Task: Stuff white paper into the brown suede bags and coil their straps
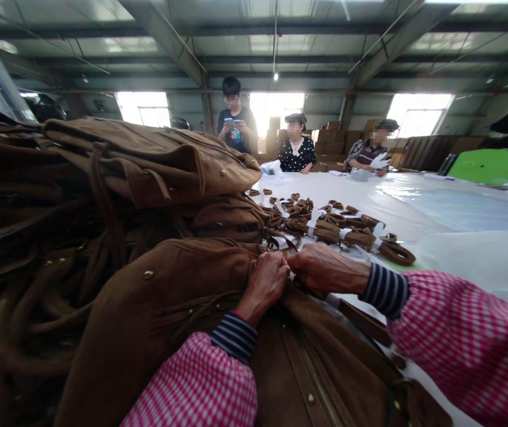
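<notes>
A large brown bag (116, 308) with brass studs lies in front of me, with a zipper and straps on its near side. At its top edge my left hand (268, 281) is closed in a fist, gripping the bag. Close beside it, my right hand (327, 270) is closed too, fingers curled at the same edge of the bag. The knuckles almost meet, and what lies inside the fingers is mostly hidden. Just beyond the hands are coiled brown straps (325, 231) bound with white wrapping.
More brown bags (156, 160) are piled high at the left. The white table (361, 193) stretches away, with clear plastic sheeting (480, 255) at the right. Three people are across it: one standing with a phone (228, 121), two lower down. A green panel (485, 166) is at far right.
</notes>
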{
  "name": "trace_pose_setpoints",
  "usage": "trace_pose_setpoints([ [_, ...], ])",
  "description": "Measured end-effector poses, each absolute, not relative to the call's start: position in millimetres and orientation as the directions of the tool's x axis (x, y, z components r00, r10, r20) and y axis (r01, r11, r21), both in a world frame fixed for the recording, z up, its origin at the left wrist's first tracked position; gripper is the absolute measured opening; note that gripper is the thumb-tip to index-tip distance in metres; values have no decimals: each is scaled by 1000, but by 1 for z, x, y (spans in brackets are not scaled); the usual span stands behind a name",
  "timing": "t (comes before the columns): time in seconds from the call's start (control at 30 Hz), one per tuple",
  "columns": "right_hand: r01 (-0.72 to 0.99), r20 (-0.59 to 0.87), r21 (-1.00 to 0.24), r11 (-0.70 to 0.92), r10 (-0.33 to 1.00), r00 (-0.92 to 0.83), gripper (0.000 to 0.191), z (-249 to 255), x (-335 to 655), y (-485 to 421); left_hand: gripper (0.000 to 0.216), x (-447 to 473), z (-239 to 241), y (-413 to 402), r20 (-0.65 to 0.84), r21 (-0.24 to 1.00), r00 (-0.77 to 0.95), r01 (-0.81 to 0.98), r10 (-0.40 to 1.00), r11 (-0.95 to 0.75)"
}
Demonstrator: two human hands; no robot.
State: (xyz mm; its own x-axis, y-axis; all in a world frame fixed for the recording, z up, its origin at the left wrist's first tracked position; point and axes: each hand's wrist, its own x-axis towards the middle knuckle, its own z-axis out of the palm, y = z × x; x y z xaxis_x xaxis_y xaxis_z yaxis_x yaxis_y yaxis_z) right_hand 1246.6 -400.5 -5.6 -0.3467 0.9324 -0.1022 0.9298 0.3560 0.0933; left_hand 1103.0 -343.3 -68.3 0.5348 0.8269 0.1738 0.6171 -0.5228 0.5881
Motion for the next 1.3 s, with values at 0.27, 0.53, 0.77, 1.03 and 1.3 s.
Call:
trace_pose_setpoints([
  [0.27, 940, -100, 126, 316, 947, -305, 22, -7, 1242, -403, 16, 1104, -73, -341, 187, 541, 544, 638, 818, -548],
  [0.53, 962, -15, 51, 270, 963, -269, 21, -18, 1244, -407, 18, 1104, -75, -341, 191, 514, 557, 645, 808, -565],
  [0.77, 966, 78, 2, 259, 963, -258, 13, -38, 1255, -412, 19, 1104, -80, -340, 188, 502, 565, 647, 803, -574],
  [1.03, 946, 64, -55, 320, 946, -317, 11, -36, 1259, -410, 18, 1104, -78, -342, 183, 483, 557, 667, 810, -568],
  [1.3, 931, 73, -80, 357, 933, -352, 12, -38, 1260, -412, 19, 1103, -81, -342, 191, 459, 554, 680, 810, -573],
])
